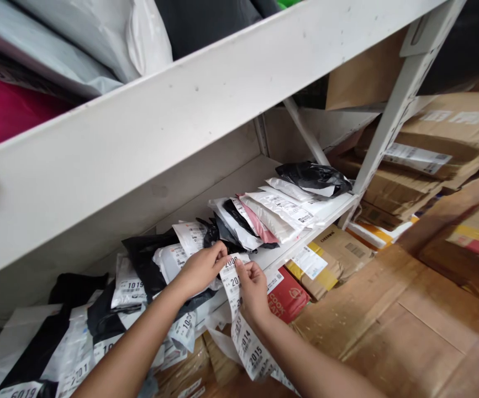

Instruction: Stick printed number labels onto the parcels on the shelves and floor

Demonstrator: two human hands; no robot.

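A long white strip of numbered labels (245, 337) hangs down in front of the lower shelf, printed with 2009, 2014, 2015. My left hand (201, 269) pinches the strip's top end near the 2009 label, fingers closed on it. My right hand (253, 291) grips the strip just below, thumb and fingers pressed on the paper. Directly behind my hands lie black and white mailer bags (168, 257) with numbered stickers, standing in a row on the white shelf (289, 251).
A row of white, pink and black mailers (272, 213) runs to the right along the shelf. Above is a thick white shelf board (181, 116) with bags on it. Brown cardboard boxes (413, 309) fill the right side; a red packet (289, 298) sits below the shelf.
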